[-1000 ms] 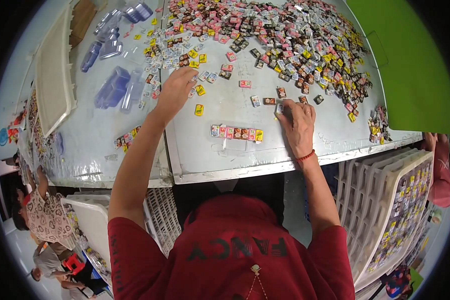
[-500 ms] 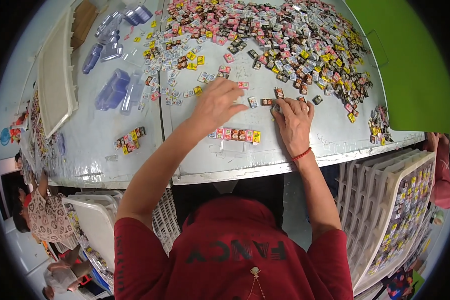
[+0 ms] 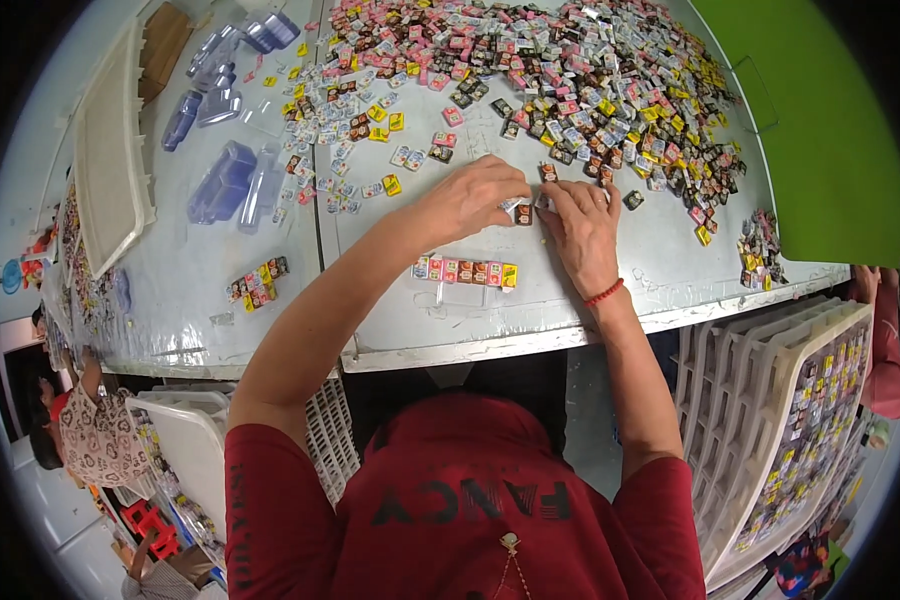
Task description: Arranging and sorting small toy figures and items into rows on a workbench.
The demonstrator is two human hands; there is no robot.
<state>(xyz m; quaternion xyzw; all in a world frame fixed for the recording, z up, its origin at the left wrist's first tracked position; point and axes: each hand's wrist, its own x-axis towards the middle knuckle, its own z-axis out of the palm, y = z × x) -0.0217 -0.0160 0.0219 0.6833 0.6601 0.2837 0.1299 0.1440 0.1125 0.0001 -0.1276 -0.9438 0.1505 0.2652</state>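
head-worn fisheye, looking steeply down, close over worktable (image 3: 220, 300)

Your left hand (image 3: 475, 200) and right hand (image 3: 582, 228) lay palm-down, fingertips nearly meeting, both forearms extended forward, fingers curled.

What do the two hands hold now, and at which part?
The left hand and right hand pinch small packets with the fingers; which part cannot be told.

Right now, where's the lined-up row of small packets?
In the head view, the row of small packets lies near the table's front edge, just below the left hand and left of the right hand.
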